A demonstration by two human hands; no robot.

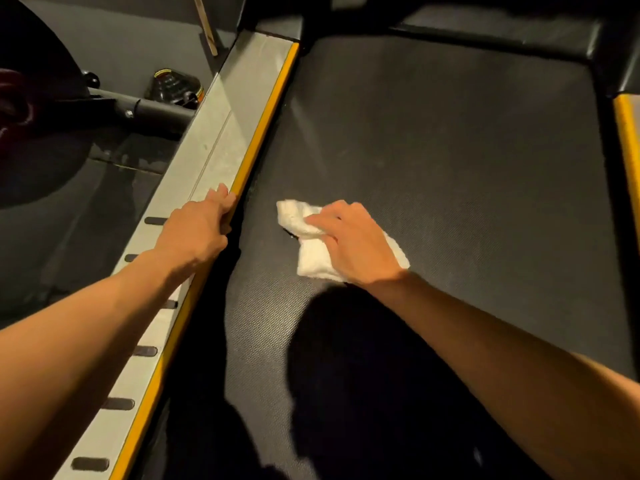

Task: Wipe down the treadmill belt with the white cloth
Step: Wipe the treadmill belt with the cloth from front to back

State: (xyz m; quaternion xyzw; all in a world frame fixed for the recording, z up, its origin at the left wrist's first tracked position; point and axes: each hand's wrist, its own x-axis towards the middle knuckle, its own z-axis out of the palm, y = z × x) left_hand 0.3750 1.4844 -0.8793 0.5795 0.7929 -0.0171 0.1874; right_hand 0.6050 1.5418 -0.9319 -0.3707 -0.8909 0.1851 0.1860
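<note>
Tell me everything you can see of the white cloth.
The cloth is white, small and soft-looking, crumpled and folded rather than spread flat. It lies on the dark textured belt, nearer the left rail than the right one. The right hand covers its middle, thumb and fingers curled onto it, pressing it down. A bunched end sticks out beyond the thumb; a flatter part shows beside the palm.

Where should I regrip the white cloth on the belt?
Take the bunched end of the crumpled white cloth from above on its left: it stands raised off the dark treadmill belt beyond the right hand; the rest lies flat.
</note>
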